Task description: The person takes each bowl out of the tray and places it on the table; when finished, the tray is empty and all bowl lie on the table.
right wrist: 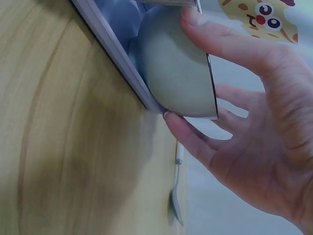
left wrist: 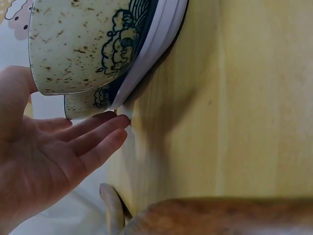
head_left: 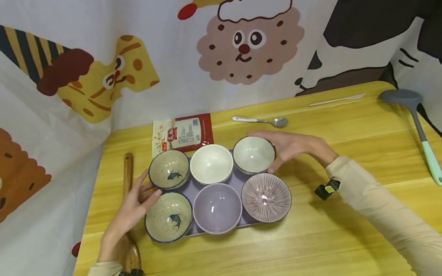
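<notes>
While my right hand [head_left: 290,147] curls round the pale green bowl [head_left: 254,153] at the tray [head_left: 233,181] back-right corner, left hand [head_left: 131,212] fingers lie straight against the speckled bowls [head_left: 169,170]. Risk: uneven pull tilts tray, bowls slide.

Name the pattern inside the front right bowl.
Fine purple-brown lines radiating from the centre of the front right bowl; head view.

yellow wooden table [head_left: 263,254] with tray [head_left: 233,182], packet [head_left: 182,133], spoon [head_left: 261,121], ladle [head_left: 417,129]
</notes>
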`<state>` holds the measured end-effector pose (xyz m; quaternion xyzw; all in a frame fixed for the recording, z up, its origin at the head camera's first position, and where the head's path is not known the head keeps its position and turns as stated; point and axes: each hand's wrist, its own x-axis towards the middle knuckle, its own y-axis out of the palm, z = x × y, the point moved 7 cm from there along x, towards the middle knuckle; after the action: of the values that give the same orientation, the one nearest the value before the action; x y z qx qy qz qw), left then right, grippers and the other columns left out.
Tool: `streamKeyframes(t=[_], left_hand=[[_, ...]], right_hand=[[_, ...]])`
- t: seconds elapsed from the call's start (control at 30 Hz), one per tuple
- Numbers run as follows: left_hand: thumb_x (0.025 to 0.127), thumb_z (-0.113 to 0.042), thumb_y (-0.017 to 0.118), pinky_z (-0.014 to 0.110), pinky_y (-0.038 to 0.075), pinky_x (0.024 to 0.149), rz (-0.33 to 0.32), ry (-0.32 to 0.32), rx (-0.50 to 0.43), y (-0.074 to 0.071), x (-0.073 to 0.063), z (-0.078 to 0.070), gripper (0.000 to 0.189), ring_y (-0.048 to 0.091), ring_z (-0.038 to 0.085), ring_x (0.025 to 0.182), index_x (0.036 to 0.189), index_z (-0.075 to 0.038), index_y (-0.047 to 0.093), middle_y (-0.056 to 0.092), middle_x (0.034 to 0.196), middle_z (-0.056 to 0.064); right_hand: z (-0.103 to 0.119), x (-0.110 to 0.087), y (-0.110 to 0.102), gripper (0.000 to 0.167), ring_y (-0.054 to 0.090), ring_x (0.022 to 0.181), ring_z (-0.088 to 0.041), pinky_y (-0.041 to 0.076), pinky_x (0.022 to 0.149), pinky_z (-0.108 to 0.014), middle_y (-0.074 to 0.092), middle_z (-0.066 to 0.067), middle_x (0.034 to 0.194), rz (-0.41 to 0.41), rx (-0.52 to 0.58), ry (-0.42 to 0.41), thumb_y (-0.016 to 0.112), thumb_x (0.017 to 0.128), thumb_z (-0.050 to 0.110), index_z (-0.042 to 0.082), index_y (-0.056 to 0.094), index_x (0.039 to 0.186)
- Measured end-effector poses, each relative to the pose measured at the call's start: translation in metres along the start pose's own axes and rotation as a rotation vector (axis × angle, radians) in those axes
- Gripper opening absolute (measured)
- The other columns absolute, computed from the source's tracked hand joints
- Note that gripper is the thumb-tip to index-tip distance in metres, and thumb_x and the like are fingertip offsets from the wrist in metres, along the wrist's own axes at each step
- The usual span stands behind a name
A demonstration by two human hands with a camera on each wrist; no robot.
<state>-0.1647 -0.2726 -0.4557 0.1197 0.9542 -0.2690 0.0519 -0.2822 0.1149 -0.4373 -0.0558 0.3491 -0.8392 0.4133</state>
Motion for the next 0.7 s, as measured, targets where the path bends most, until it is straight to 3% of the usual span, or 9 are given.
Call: streamKeyframes(t=[0.27, 0.43, 0.7], left_hand=[[0.104, -0.023, 0.058, 0.054, 0.046, 0.106, -0.028, 0.007, -0.025, -0.001, -0.004, 0.005, 0.082, 0.053, 0.048, 0.131, 0.164, -0.01, 0.004, 0.05, 0.143, 0.034], [0.105, -0.024, 0.057, 0.05, 0.05, 0.103, -0.033, 0.009, -0.022, -0.001, -0.004, 0.005, 0.081, 0.059, 0.045, 0.125, 0.164, -0.012, 0.004, 0.057, 0.137, 0.032], [0.105, -0.027, 0.056, 0.055, 0.049, 0.103, -0.024, -0.007, -0.032, 0.0, -0.001, 0.006, 0.081, 0.059, 0.047, 0.124, 0.165, -0.015, 0.003, 0.056, 0.138, 0.033]], right_hand=[[0.002, 0.003, -0.004, 0.119, 0.042, 0.142, -0.038, 0.031, 0.117, -0.062, 0.05, -0.017, 0.151, -0.067, -0.056, -0.048, 0.1, 0.056, 0.03, 0.006, 0.039, 0.155], [-0.003, 0.001, -0.005, 0.118, 0.047, 0.138, -0.033, 0.036, 0.115, -0.059, 0.054, -0.011, 0.148, -0.131, -0.047, -0.056, 0.101, 0.056, 0.037, 0.011, 0.042, 0.154], [-0.008, -0.009, -0.009, 0.116, 0.06, 0.123, -0.033, 0.051, 0.102, -0.051, 0.056, -0.016, 0.144, -0.274, -0.066, -0.103, 0.099, 0.058, 0.042, 0.007, 0.042, 0.153]])
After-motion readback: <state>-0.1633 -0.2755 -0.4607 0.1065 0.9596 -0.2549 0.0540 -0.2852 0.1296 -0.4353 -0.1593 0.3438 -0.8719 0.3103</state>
